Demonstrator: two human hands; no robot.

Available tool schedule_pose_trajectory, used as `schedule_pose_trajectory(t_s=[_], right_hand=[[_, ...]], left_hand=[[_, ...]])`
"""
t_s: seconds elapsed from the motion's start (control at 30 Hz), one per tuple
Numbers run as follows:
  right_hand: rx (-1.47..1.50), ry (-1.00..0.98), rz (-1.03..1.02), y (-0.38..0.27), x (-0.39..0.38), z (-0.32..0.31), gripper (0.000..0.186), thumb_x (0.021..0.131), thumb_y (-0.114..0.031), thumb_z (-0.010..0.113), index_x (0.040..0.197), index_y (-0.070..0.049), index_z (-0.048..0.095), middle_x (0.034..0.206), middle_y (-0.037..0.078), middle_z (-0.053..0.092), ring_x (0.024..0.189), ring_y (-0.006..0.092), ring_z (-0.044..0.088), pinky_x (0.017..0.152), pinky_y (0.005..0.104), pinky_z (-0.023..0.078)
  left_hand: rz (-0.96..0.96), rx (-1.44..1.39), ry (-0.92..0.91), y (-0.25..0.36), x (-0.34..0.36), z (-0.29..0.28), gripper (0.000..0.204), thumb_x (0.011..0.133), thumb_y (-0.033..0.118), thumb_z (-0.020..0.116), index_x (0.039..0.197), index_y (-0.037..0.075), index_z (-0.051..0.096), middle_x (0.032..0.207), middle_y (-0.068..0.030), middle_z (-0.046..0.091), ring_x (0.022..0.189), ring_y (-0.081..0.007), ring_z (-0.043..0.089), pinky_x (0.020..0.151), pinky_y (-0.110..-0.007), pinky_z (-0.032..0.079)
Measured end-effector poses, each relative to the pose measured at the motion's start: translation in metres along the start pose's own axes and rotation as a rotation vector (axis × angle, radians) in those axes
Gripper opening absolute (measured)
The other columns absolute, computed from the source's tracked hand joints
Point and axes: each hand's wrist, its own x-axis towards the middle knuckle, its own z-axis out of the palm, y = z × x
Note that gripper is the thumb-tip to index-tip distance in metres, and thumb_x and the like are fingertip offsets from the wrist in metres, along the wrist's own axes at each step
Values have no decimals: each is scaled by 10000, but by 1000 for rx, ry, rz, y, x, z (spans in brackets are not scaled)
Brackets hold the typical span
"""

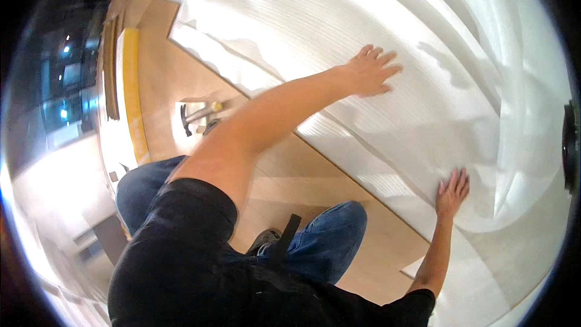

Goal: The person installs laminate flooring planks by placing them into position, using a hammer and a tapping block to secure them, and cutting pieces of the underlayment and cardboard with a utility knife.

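The left hand (372, 74) is open, fingers spread, over the white sheet (315, 30); contact is hard to tell. The right hand (454, 192), also open, rests on the sheet, which runs along the wooden floor's (158, 66) edge. A hammer (196, 116) lies near the floor's left edge, beside a yellow strip (132, 85).

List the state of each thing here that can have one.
Left hand: open, fingers spread, over the sheet; contact unclear.
Right hand: open, fingers extended, at the sheet; contact unclear.
Sheet: spread out, rippled, not flat.
Hammer: lying down, unheld.
Right knee: bent.
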Motion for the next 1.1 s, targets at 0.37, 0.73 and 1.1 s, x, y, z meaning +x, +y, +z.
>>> schedule_pose_trajectory(t_s=[0.37, 0.73, 1.1], right_hand=[[61, -149, 29, -35, -44, -9, 620, 1037, -362, 560, 1532, -19, 414, 1630, 253, 334, 1485, 432, 338, 1221, 533, 284], [84, 88, -126, -263, -53, -133, 495, 983, -228, 646, 1390, 35, 544, 1560, 262, 405, 1436, 423, 391, 1191, 525, 333], [82, 130, -519, -470, 80, -166, 492, 1007, -259, 624, 1412, -1, 520, 1585, 275, 358, 1441, 462, 352, 1181, 569, 312]], left_hand=[[-651, 102, -371, -154, -536, -94, 554, 941, 247, 671, 1454, 121, 505, 1478, -171, 535, 1365, -337, 512, 1166, -486, 350], [-856, 76, -70, -186, -712, 102, 781, 904, 267, 726, 1581, 146, 356, 1630, -202, 340, 1501, -392, 335, 1235, -572, 240], [-797, -83, -96, -294, -650, 137, 1063, 800, 558, 808, 1649, 360, 199, 1695, -40, 255, 1577, -242, 209, 1192, -638, 299]])
